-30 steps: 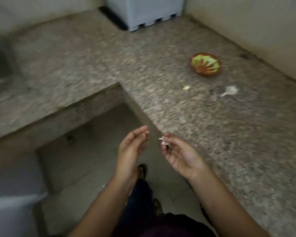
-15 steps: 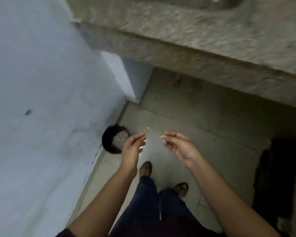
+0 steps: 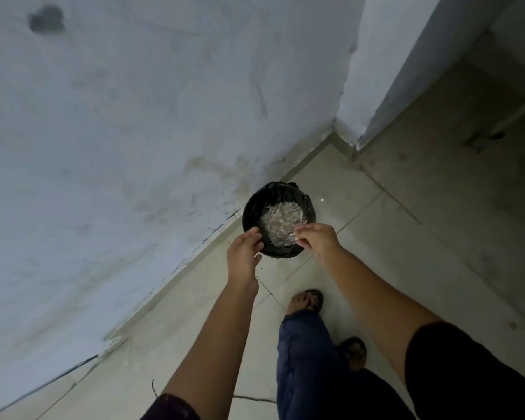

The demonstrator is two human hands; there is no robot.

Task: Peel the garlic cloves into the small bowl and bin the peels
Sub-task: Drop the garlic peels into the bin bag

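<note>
Head view: your right hand (image 3: 314, 239) pinches a pale peel scrap (image 3: 293, 236) above the black-lined bin (image 3: 250, 207), likely so it drops inside, while your left hand (image 3: 243, 251) hovers relaxed, holding nothing.

Tiled floor (image 3: 376, 237) w/ black bin (image 3: 250, 207) by wall (image 3: 134, 116).

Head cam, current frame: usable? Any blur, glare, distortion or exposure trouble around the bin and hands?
Head view: dim, flat light with no hard shadows; the black bin loses detail, while the peels inside read bright. Head view: little motion blur, left hand and right hand edges fairly crisp. Head view: wide-angle bends the wall base line; one small glint on the floor.
</note>
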